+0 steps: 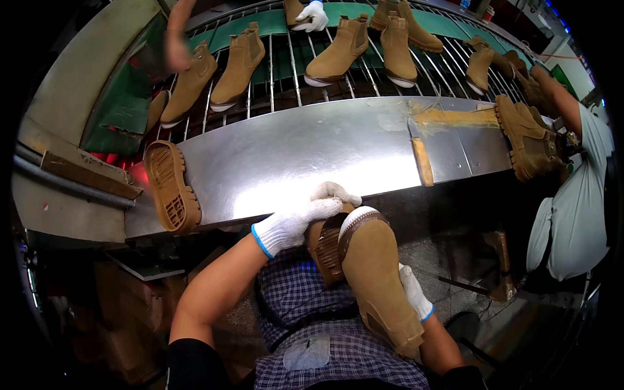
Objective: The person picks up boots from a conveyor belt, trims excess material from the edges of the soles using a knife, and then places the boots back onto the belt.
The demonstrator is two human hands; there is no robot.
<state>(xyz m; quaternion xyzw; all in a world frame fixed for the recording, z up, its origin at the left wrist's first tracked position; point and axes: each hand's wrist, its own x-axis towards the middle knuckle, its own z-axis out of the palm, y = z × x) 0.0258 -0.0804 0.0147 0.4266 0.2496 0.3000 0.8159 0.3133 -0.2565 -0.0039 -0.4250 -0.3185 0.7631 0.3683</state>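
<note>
My left hand (296, 223), in a white knitted glove with a blue cuff, is closed on a brown shoe sole (323, 252). The sole's ribbed inner side shows. Right beside it, partly in front, is a tan suede ankle boot (376, 273), toe up and shaft toward me. A pale rim with stitching runs round its toe. My right hand (416, 294), gloved the same way, supports the boot from its right side; most of the fingers are hidden behind it. Whether sole and boot touch I cannot tell.
A metal ledge (286, 156) fronts a rack of rods (292, 71) carrying several tan boots. Another sole (172, 185) leans at its left end. A wooden-handled knife (422, 159) and more boots (530, 140) lie rightward. Other people's hands (313, 16) reach in.
</note>
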